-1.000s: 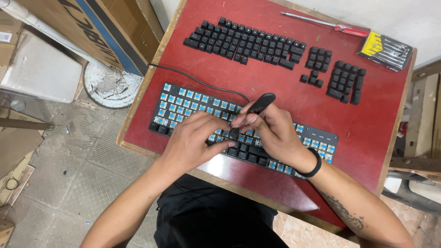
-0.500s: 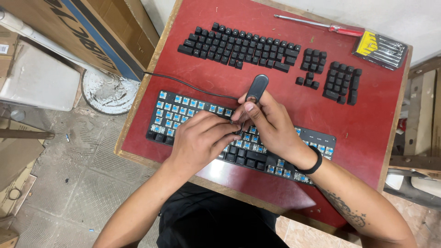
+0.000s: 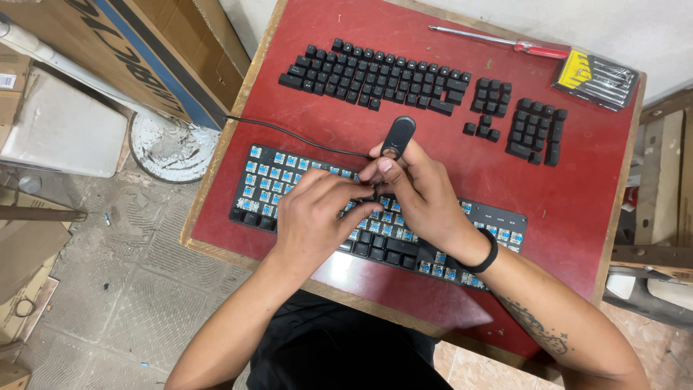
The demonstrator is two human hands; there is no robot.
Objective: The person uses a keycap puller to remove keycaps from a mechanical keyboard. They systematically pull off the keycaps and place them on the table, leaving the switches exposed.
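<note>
Bare forearms; black wristband (image 3: 488,254) on right wrist, dark tattoo (image 3: 538,326) on right forearm

Yellow-black screwdriver-set package (image 3: 595,79), table's far-right corner

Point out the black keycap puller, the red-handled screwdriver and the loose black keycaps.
Black keycap puller (image 3: 398,135), head view, oval handle.
Red-handled screwdriver (image 3: 543,49), head view, red handle.
Loose black keycaps (image 3: 375,74), head view, middle of the main block.

Keycap puller (image 3: 398,135): smooth black plastic, slight sheen.
Keyboard (image 3: 498,219): matt black plastic; translucent blue switch tops.
Loose keycaps (image 3: 375,76): matt black plastic.
Table (image 3: 577,195): red painted top, scuffed; bare wood edging.
Screwdriver (image 3: 505,43): metal shaft, glossy red handle.
</note>
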